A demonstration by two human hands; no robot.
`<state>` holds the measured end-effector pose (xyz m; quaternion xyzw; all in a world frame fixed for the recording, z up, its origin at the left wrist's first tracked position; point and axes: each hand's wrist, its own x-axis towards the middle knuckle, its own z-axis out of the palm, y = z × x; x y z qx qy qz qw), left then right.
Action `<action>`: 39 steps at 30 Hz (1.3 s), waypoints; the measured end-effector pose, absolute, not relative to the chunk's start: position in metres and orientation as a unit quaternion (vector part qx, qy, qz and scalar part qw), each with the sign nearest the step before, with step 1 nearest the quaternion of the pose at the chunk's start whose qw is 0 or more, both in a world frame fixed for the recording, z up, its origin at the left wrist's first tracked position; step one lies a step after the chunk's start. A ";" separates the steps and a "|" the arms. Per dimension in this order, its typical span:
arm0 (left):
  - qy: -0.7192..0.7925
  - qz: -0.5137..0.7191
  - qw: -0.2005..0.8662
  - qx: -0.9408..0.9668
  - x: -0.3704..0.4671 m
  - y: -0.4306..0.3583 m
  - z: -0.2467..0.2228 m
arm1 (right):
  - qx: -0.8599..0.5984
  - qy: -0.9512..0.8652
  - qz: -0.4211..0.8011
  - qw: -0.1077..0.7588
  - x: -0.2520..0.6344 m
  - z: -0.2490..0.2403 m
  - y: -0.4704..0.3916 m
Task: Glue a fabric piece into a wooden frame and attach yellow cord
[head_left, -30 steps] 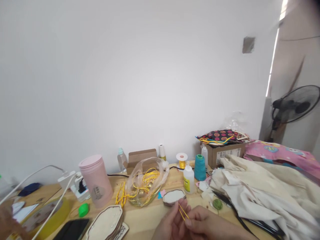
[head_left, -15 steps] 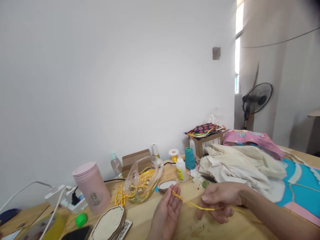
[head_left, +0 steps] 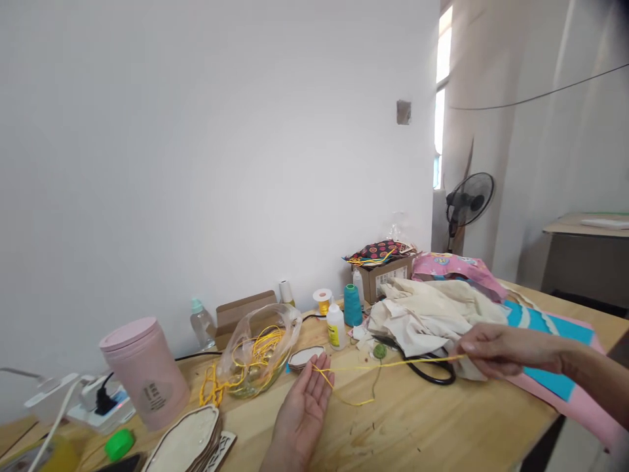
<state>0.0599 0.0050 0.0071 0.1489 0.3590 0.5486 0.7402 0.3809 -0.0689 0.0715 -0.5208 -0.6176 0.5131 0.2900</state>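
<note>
From my end, I see the left hand (head_left: 304, 408) palm up, fingers extended, with yellow cord (head_left: 427, 359) across them; toward three o'clock, the right hand (head_left: 506, 349) pinches that cord. Beyond the left fingertips, pale plaques (head_left: 306, 356) lie at twelve, a white bottle (head_left: 336, 321) at one.

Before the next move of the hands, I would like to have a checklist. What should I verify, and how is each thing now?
1. Right hand grips the yellow cord: ok, at its fingertips.
2. Cord secure in the left hand: cannot tell; the palm faces up and the cord meets the fingertips.
3. Cord taut between the hands: ok, it runs nearly straight.
4. No slack strand: not ok, a loose yellow strand trails beside the left hand.
5. White bottle upright: ok.
6. Black handle fully uncovered: not ok, the cream cloth hides part of it.
</note>
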 end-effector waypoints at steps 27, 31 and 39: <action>0.382 0.501 0.760 0.161 0.059 0.006 0.004 | -0.457 -0.805 0.202 0.319 0.195 0.011 0.014; 0.395 0.474 0.772 0.151 0.061 0.006 0.004 | -0.473 -0.792 0.225 0.314 0.196 -0.002 0.013; 0.378 0.494 0.775 0.112 0.061 0.004 0.003 | -0.410 -0.723 0.380 0.406 0.206 0.003 0.014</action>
